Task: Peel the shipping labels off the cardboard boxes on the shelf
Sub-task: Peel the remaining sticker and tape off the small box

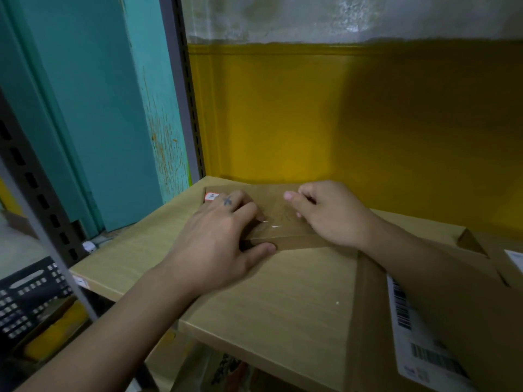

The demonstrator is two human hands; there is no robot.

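Observation:
A small flat cardboard box [283,213] lies on the wooden shelf board [283,292] near the back wall. My left hand [223,239] presses on its left half, fingers spread over the top and thumb against the front edge. My right hand [331,213] rests on its right side, fingers curled at the top surface; whether they pinch anything is unclear. A small red-and-white sticker [210,196] shows at the box's far left corner. A larger cardboard box [452,321] sits at the right, with a white barcode shipping label [418,343] on its top.
A grey slotted shelf upright [189,89] stands at the back left, another upright [34,188] nearer on the left. Yellow wall behind, teal panel to the left. A black perforated crate [28,295] sits low at the left. More cardboard lies under the shelf.

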